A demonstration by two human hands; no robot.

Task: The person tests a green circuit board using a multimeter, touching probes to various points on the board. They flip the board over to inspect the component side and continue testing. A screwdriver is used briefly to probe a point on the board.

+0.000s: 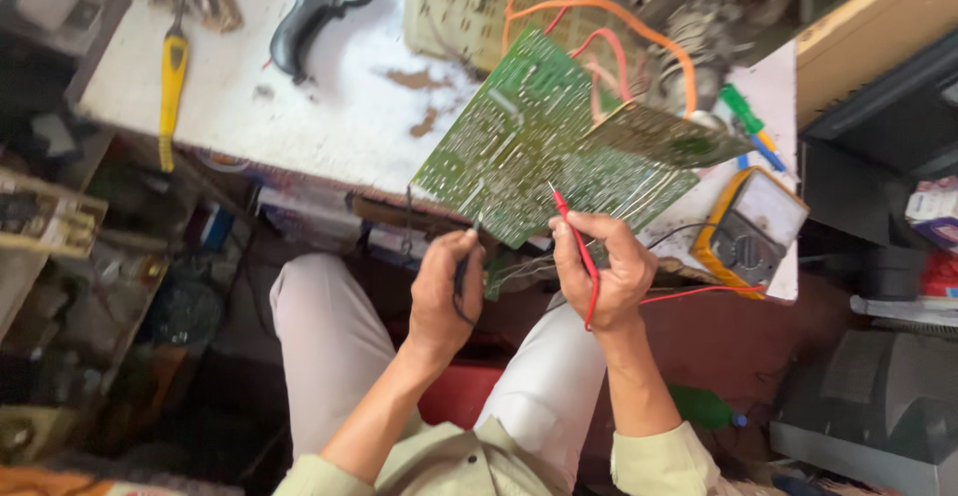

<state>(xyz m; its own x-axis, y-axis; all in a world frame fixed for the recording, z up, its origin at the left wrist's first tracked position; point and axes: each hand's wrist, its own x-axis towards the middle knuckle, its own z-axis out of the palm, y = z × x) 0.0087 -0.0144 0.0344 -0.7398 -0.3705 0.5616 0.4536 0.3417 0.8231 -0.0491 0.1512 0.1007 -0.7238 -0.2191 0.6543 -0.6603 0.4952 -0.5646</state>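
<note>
Left fingers: my left hand is closed around a black probe, its tip touching the lower edge of the circuit board.
Right fingers: my right hand pinches a red probe between thumb and fingers, its point resting on the solder side of the same board.
Circuit board: green, tilted, half on the counter and half hanging over its near edge above my lap.
Red lead: a red wire runs from my right hand towards the meter.
Meter: a yellow-cased multimeter lies just right of the board, near the counter's corner.
Wires: an orange wire loops up from the board's far end.
Farther off: a black magnifying glass and a yellow-handled screwdriver lie on the counter, well apart from my hands.
</note>
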